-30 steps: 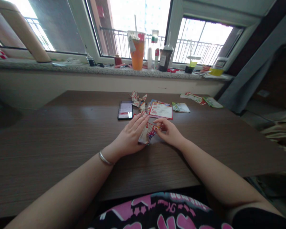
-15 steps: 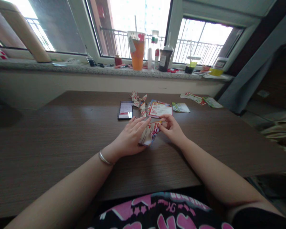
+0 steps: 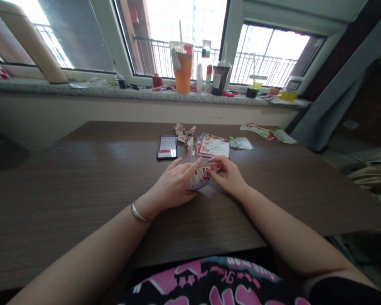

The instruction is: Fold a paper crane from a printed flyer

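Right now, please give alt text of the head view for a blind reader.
The left hand lies over a printed sheet, the right hand at its edge, at a brown table. Beyond are a phone, crumpled paper strips and printed cards; an orange drink stands on the windowsill.

A small, creased printed paper (image 3: 198, 181) between our left hand (image 3: 174, 182) and right hand (image 3: 227, 174).
We see an off-white face with red blocks and fine lettering, a touch of orange-yellow along the far edge, and a bluish-purple band with a red patch toward the near right. The paper is not flat: its surface buckles and it slants, the right end farther from us than the left. Its left part runs under our left hand, out of sight, while its right end reaches the fingertips of our right hand; the view is too soft for us to say whether they pinch it.
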Demonstrator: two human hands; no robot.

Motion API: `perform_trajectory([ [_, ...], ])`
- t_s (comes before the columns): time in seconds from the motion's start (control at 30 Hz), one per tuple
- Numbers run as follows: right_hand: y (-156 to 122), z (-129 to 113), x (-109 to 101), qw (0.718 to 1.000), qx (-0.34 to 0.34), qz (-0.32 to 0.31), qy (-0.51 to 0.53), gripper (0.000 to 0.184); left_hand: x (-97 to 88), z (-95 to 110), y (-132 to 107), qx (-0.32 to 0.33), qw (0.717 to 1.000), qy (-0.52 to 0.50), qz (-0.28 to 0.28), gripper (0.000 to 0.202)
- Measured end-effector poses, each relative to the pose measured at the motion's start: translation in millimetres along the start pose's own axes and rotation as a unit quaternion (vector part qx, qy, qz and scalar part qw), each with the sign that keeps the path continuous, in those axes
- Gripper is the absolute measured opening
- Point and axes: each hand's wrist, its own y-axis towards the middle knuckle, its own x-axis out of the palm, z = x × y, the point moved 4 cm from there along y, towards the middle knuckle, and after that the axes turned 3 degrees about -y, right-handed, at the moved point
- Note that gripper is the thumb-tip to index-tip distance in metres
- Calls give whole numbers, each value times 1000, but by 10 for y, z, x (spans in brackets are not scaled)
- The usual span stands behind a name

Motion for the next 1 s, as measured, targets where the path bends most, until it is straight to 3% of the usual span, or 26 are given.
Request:
perform_trajectory([
  [0.3,4,41,-4,998,42,-15,33,18,-21,-50,34,-42,999,14,23,92],
  [0.47,1,6,-5,999,31,-38,8,9,-38,-80,42,-71,997,15,37,87],
  [0.63,-9,-47,22,998,0,-66,-12,17,-47,-81,47,-66,996,30,55,82],
  [0.87,-14,-18,66,996,2,-61,-67,17,-80,-22,60,-47,997,34,57,41],
  [1.0,-16,1,91,993,-1,-81,-86,14,-94,-2,64,-38,997,30,57,29],
])
